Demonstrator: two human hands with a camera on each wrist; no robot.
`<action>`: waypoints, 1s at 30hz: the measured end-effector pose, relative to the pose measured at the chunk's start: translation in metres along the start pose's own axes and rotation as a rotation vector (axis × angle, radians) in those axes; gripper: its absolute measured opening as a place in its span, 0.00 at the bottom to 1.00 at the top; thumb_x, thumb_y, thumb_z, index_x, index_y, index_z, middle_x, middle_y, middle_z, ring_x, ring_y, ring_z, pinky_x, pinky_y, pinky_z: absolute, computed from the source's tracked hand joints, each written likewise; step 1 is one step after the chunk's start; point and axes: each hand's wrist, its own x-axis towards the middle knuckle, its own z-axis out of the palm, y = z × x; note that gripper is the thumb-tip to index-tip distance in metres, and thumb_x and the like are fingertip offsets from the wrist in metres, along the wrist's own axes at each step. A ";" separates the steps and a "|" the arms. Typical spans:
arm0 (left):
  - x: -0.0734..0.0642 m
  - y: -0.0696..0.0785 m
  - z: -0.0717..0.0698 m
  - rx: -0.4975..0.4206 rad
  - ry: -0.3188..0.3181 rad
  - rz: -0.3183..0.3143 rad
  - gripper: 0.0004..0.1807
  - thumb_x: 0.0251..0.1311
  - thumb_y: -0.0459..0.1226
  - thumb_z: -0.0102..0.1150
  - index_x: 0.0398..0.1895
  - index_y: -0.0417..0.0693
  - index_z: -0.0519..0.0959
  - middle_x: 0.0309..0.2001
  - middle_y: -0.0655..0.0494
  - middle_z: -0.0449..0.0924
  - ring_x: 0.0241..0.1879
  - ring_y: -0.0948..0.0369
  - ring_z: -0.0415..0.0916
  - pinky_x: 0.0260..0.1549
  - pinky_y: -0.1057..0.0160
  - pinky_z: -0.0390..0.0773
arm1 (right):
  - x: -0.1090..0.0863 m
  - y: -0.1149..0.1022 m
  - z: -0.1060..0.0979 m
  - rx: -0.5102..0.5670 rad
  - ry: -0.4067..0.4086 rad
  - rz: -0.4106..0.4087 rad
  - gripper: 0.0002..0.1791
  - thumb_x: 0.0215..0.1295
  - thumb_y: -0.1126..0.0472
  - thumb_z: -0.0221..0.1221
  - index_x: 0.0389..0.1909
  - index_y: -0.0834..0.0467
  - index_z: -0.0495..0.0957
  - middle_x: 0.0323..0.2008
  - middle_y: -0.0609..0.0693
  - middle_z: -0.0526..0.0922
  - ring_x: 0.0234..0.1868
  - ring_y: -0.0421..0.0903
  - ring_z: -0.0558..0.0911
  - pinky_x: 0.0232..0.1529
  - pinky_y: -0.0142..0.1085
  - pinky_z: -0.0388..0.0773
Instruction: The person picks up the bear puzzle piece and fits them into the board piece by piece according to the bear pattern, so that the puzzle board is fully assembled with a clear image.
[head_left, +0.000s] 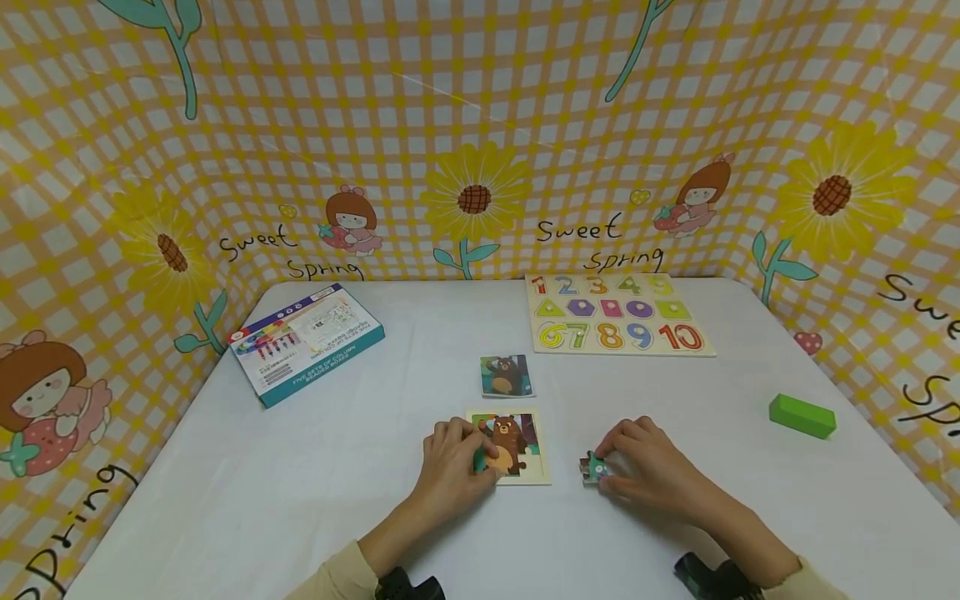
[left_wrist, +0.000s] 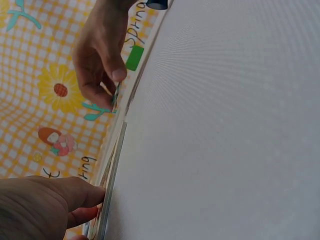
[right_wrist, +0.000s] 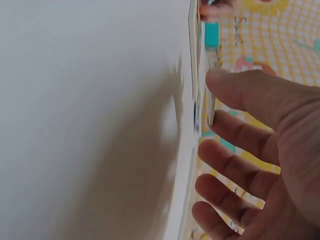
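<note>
A small square bear jigsaw puzzle (head_left: 512, 479) lies in its pale wooden frame on the white table. My left hand (head_left: 453, 462) rests over the puzzle's left side, with thumb and fingertips touching its face; part of the picture is hidden beneath. Pale backing shows at the lower right of the puzzle. To the right, my right hand (head_left: 651, 468) pinches a teal-patterned puzzle piece (head_left: 596, 468) between thumb and index finger, just above the table. In the right wrist view this piece (right_wrist: 211, 107) is seen edge-on, and the other fingers are spread apart from it.
A bear picture card (head_left: 506, 376) lies just behind the puzzle. Farther back are a number-and-shape board (head_left: 622, 346) at the right and a boxed bead set (head_left: 322, 358) at the left. A green block (head_left: 802, 416) sits near the table's right edge.
</note>
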 end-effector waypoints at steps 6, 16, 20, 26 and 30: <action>0.000 0.000 0.000 0.003 0.000 0.002 0.04 0.49 0.38 0.64 0.29 0.54 0.79 0.43 0.55 0.69 0.48 0.56 0.60 0.48 0.49 0.59 | 0.016 -0.015 0.012 -0.001 0.009 -0.022 0.14 0.41 0.58 0.73 0.31 0.49 0.80 0.37 0.42 0.78 0.41 0.40 0.67 0.44 0.40 0.68; 0.000 0.000 0.000 0.003 0.006 0.007 0.04 0.49 0.38 0.63 0.29 0.55 0.79 0.43 0.55 0.69 0.47 0.57 0.60 0.48 0.50 0.59 | 0.036 -0.030 0.026 0.027 -0.019 -0.050 0.14 0.43 0.56 0.73 0.32 0.51 0.81 0.37 0.44 0.78 0.41 0.42 0.68 0.44 0.41 0.67; 0.000 0.000 0.000 0.001 0.011 0.013 0.04 0.49 0.38 0.63 0.29 0.55 0.79 0.43 0.55 0.69 0.47 0.56 0.60 0.47 0.50 0.58 | 0.039 -0.035 0.029 0.037 -0.022 -0.069 0.14 0.43 0.56 0.73 0.33 0.52 0.81 0.36 0.44 0.77 0.41 0.41 0.68 0.43 0.40 0.67; 0.000 0.001 -0.001 -0.001 0.005 0.005 0.04 0.49 0.39 0.63 0.29 0.55 0.79 0.43 0.55 0.69 0.47 0.57 0.60 0.47 0.50 0.58 | 0.042 -0.040 0.034 0.024 -0.029 -0.082 0.15 0.43 0.55 0.72 0.33 0.52 0.81 0.36 0.44 0.77 0.40 0.41 0.68 0.43 0.38 0.66; 0.000 0.000 -0.001 -0.002 0.001 0.000 0.04 0.49 0.39 0.64 0.29 0.55 0.79 0.43 0.55 0.69 0.48 0.57 0.60 0.48 0.50 0.58 | 0.042 -0.042 0.036 0.027 -0.038 -0.080 0.15 0.43 0.55 0.72 0.33 0.52 0.81 0.36 0.43 0.76 0.40 0.41 0.67 0.42 0.38 0.66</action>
